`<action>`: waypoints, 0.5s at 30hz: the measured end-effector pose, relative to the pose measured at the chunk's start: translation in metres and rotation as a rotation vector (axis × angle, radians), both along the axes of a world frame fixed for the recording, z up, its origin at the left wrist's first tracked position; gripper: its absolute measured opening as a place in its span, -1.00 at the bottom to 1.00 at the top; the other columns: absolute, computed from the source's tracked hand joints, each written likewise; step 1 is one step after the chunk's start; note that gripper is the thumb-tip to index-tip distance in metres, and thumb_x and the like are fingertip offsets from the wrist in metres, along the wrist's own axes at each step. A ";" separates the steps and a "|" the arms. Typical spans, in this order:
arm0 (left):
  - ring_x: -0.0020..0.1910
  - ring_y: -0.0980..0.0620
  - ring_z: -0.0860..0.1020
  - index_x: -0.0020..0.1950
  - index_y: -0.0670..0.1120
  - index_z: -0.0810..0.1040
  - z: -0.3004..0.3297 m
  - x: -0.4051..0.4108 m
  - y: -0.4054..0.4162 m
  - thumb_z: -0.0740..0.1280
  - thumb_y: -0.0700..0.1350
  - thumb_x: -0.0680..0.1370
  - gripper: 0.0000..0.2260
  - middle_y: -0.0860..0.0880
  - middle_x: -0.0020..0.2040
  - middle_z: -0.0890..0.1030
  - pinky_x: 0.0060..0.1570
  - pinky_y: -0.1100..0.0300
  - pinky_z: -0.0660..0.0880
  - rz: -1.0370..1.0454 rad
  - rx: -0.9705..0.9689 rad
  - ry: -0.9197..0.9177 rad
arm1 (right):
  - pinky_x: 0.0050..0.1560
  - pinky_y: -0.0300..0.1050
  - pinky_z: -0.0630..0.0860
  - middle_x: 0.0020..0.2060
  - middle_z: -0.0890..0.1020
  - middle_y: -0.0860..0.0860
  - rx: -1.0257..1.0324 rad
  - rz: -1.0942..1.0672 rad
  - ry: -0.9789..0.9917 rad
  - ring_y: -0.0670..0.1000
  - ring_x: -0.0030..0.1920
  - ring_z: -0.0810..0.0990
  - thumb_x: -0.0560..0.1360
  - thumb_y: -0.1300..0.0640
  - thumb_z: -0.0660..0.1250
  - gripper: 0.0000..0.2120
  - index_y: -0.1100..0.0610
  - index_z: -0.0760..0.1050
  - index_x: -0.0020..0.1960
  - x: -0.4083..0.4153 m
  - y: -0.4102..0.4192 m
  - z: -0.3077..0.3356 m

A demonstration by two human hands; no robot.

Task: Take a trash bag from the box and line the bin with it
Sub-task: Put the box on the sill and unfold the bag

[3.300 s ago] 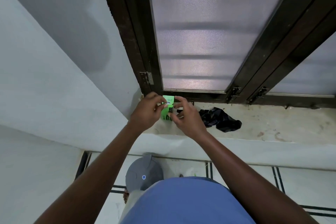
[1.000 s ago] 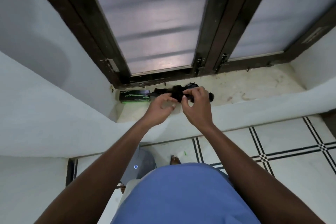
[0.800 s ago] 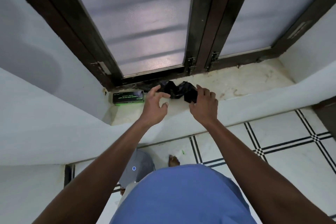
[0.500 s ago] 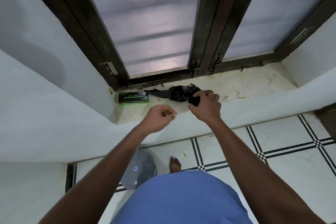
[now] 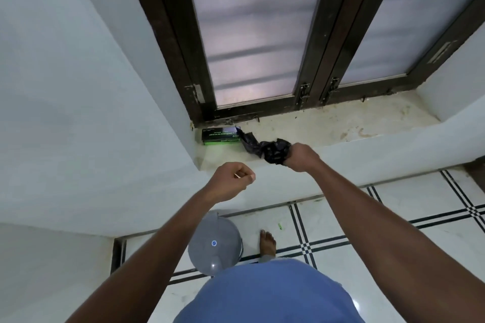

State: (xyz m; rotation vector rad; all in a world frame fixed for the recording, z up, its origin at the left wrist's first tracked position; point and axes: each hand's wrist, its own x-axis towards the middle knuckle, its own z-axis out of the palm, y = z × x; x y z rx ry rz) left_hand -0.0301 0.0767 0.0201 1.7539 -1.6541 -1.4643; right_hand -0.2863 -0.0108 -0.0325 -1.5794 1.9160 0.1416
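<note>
— So where's the trash bag (image 5: pixel 274 152) right now?

— Bunched in the right hand (image 5: pixel 301 158), just above the near edge of the window ledge (image 5: pixel 341 126). It's black, thin and crinkly, crushed into a glossy wad at the fist, with a twisted tail running left and away to the open end of the box (image 5: pixel 220 136).

— And the box?

— Lying flat at the far left corner of the ledge, against the window frame (image 5: pixel 312 60). Dark with a green lower edge and small print I can't read.

— How's the grip?

— Right hand is fully closed around the wad. The left hand (image 5: pixel 232 181) is curled into a loose fist nearer the body, apart from the bag; whether it pinches anything I can't tell.

— The bin?

— A grey bin (image 5: pixel 214 246) with a domed lid sits on the tiled floor (image 5: pixel 393 217) below the ledge, beside a bare foot (image 5: pixel 267 242).
</note>
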 end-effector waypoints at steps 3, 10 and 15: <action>0.01 0.02 0.70 0.16 0.04 0.69 0.010 0.023 0.020 0.51 0.05 0.61 -0.82 0.06 0.09 0.73 -0.02 0.20 0.61 0.058 -0.057 0.029 | -0.05 -0.11 0.60 -0.08 0.78 0.04 0.303 0.057 -0.508 0.05 -0.02 0.73 0.61 0.11 0.53 -0.87 0.14 0.72 0.12 0.046 0.032 0.043; -0.17 -0.18 0.74 0.17 -0.20 0.73 0.032 0.100 0.065 0.53 -0.19 0.61 -0.83 -0.30 0.00 0.77 0.03 -0.15 0.72 0.342 -0.063 0.367 | -0.24 -0.18 0.56 -0.14 0.68 0.04 0.190 -0.161 -1.125 -0.05 -0.33 0.58 0.68 0.16 0.48 -0.88 0.19 0.71 0.16 0.121 0.109 0.082; -0.26 -0.02 0.72 0.17 -0.13 0.77 0.046 0.135 0.093 0.46 -0.20 0.66 -0.87 -0.17 -0.10 0.80 -0.20 0.17 0.62 0.360 -0.154 0.261 | -0.27 -0.12 0.51 -0.19 0.71 0.06 -0.053 -0.172 -1.042 -0.03 -0.37 0.55 0.66 0.12 0.52 -0.85 0.20 0.76 0.13 0.146 0.136 0.091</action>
